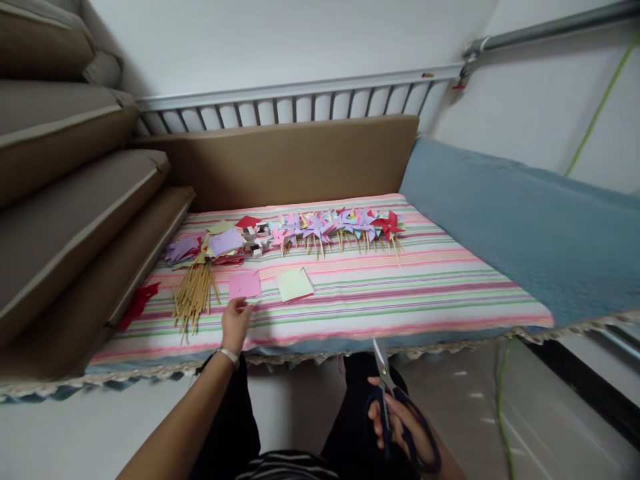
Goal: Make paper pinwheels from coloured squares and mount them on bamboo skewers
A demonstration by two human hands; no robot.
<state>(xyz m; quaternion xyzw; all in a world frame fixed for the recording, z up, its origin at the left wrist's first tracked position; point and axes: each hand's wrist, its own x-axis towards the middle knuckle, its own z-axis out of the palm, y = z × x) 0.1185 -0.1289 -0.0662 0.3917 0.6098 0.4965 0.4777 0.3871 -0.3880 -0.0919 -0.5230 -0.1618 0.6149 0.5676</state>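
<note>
1. Striped cloth point(425, 293) lies spread, probably as a level base for the paper pieces.
2. Pinwheels point(318, 228) lie along the back, likely to spare them crushing.
3. Thin sticks point(193, 293) lie bunched leftward, seemingly within reach.
4. The right hand point(400, 421) grips scissors point(382, 370) by the handles, blades pointing safely away.
5. Pale green paper point(294, 285) sits beside pink paper point(245, 284); the left hand point(236, 325) curls at the pink's near edge, pinching or not, I cannot tell.
6. No writing is readable.

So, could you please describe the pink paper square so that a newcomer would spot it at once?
On the striped cloth, find the fan of tan sticks at left. Just right of it, by the left hand, lies the paper square, pink unlike the pale green square beside it.
</note>
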